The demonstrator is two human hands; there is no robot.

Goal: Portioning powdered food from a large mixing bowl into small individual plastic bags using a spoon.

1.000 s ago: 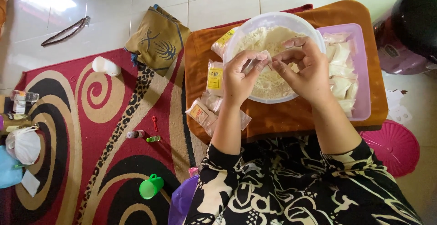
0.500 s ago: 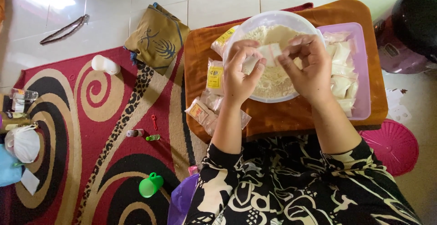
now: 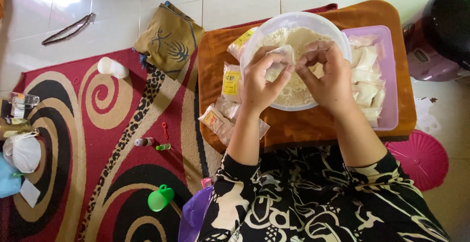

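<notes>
Clear plastic is what we see between both hands: a small pouch [image 3: 280,61] held up over the white bowl [image 3: 254,46] of pale powder. Our view shows the left hand [image 3: 259,83] pinching the pouch at its left side, thumb and fingers closed on it, while the right hand [image 3: 329,75] pinches its right edge with curled fingers. The bowl sits on a low brown desk [image 3: 313,124], touching a lilac tray [image 3: 389,75] that holds filled white packets. Just left of the bowl we see packets with yellow labels [image 3: 230,83] lying on the desk. On the red swirled rug [image 3: 98,173] lie a green cup [image 3: 159,198], a white bottle [image 3: 111,67] and an olive cloth bag [image 3: 169,41], all well apart from the hands.
</notes>
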